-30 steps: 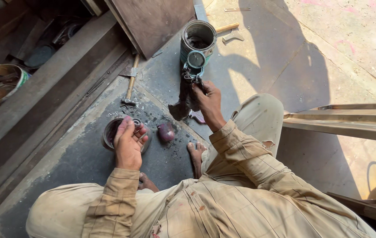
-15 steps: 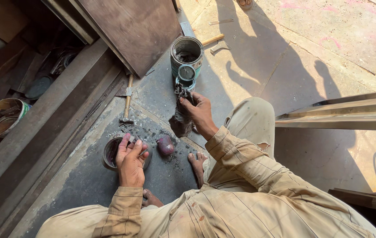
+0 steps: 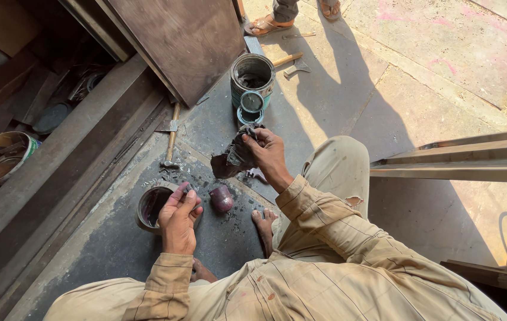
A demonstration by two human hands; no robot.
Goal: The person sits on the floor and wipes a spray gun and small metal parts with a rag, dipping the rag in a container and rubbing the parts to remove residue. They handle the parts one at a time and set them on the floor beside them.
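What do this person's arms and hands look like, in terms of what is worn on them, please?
Both arms wear long tan sleeves with thin dark lines and buttoned cuffs. The left hand and right hand are bare, without gloves; purplish paint stains the left fingers.

An open-air carpentry or wood-finishing yard, worked at ground level on a stained stone floor [image 3: 443, 89]. Long dark wooden planks [image 3: 57, 178], a wooden-handled hammer [image 3: 171, 134] and dented round metal paint tins [image 3: 252, 74] lie about in dust and shavings

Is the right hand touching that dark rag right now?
Touching. The head view shows the right hand with fingers closed around the dark rag, which hangs from them above the floor.
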